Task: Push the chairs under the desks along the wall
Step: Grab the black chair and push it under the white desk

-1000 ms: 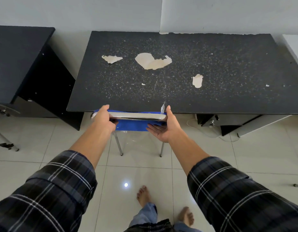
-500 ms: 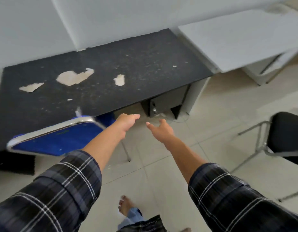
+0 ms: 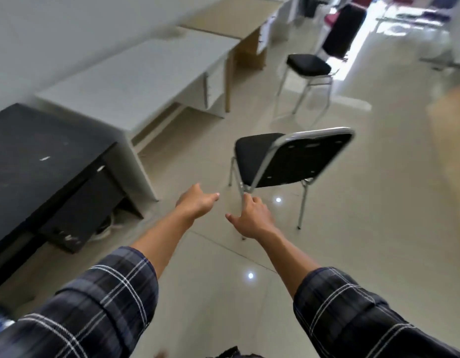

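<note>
Reaching forward, I see my left hand (image 3: pixel 196 204) and right hand (image 3: pixel 250 215) loosely open and empty, fingers relaxed, short of the black chair (image 3: pixel 288 158) standing on the tiled floor (image 3: pixel 365 228), apart from the white desk (image 3: pixel 136 83).

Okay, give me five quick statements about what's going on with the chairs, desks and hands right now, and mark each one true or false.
1. Both hands are empty. True: the left hand and right hand hold nothing.
2. The nearest black chair is already tucked under a desk. False: it stands out on the open floor.
3. A white desk sits beside the black desk along the wall. True.
4. Only one black chair is visible. False: a second black chair stands farther back.
5. The right hand grips the nearest chair's backrest. False: it is open and short of the backrest.
</note>
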Motion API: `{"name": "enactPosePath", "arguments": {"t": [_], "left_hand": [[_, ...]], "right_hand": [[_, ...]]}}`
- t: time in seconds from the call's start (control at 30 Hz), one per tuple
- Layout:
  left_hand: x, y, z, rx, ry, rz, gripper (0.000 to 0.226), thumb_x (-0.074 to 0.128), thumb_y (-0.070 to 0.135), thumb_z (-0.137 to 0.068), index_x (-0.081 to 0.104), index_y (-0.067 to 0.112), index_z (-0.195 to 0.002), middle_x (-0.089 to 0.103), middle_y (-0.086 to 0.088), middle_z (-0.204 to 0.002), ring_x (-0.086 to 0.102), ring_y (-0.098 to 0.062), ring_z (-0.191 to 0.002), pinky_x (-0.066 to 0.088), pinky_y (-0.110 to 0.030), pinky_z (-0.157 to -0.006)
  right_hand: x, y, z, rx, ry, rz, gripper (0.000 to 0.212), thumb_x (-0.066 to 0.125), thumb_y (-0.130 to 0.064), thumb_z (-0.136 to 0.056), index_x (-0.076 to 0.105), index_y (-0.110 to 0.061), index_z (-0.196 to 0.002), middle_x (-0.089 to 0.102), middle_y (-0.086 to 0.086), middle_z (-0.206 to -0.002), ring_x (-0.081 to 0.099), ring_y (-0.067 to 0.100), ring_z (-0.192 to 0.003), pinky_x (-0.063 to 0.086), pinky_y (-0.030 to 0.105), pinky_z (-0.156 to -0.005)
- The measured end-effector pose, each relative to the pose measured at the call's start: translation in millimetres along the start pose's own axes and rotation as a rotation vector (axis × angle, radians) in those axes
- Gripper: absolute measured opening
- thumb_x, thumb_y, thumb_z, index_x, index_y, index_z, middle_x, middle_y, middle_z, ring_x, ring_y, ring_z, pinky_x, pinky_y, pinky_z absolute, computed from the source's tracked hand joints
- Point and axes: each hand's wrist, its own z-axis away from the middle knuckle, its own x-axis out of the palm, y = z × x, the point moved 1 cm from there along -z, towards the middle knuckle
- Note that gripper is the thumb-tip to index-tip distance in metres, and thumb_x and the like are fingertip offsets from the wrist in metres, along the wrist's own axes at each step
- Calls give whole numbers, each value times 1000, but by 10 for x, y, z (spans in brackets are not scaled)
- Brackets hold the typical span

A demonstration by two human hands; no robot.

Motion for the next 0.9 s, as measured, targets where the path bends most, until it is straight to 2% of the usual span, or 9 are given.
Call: {"name": "enactPosePath", "arguments": {"t": [0.1,0.2,0.4,0.5,0.6,0.67,0.77,0.9], "left_hand": [[435,592,-101,107,-64,-75,78,60,50,-86,29,15,-150,35,-8,-154,36,-31,-137,35,-42,-109],[764,1043,-236,178,-101,-150,78,59,51,-86,27,19,-150,36,-7,-153,38,-31,-136,36,-43,-106],[1200,1655,-786,245,-200,-188,82,61,49,-86,22,17,-151,33,-9,-154,35,-30,-138,35,-47,-109],[1317,1913,-1090,231,-220,-167,83,61,48,-85,21,19,-151,33,-12,-153,37,-32,-136,38,-49,-108],[1370,2195,-1387,184,-190,-173,87,57,53,-87,8,25,-153,23,-15,-156,34,-34,-137,36,-46,-106],[1396,2396,-1596,142,-194,-155,84,53,55,-88,8,25,-153,24,-16,-154,36,-35,-134,38,-45,-102],[1473,2532,-1777,80,-270,-132,75,46,56,-91,20,17,-151,35,-14,-147,45,-30,-118,42,-44,-91],[1630,2593,-1904,2,-317,-84,70,38,59,-93,28,14,-147,45,-8,-123,42,-21,-88,38,-38,-69]], "right_hand": [[-405,512,-94,102,85,-9,88,62,-59,-88,24,-19,-156,35,12,-157,35,32,-143,39,52,-112],[-703,902,-254,171,123,32,89,59,-59,-90,18,-20,-158,23,13,-165,21,34,-151,31,57,-117],[-1201,1362,-703,269,180,54,92,56,-59,-92,10,-18,-160,7,13,-169,4,35,-155,19,59,-121],[-1396,1524,-926,326,199,36,96,57,-58,-92,5,-18,-161,4,14,-170,2,37,-155,16,59,-121],[-1613,1665,-1183,370,217,30,97,58,-58,-92,4,-18,-161,5,15,-169,4,37,-155,15,59,-121],[-1761,1736,-1388,390,230,-4,95,57,-57,-92,4,-18,-161,6,16,-169,3,36,-155,14,59,-121],[-1915,1775,-1624,389,259,-55,94,57,-58,-92,5,-20,-161,5,16,-169,3,36,-155,14,59,-122],[-2081,1843,-1967,361,318,-112,92,53,-57,-94,0,-22,-160,0,19,-168,4,37,-154,17,59,-122]]}}
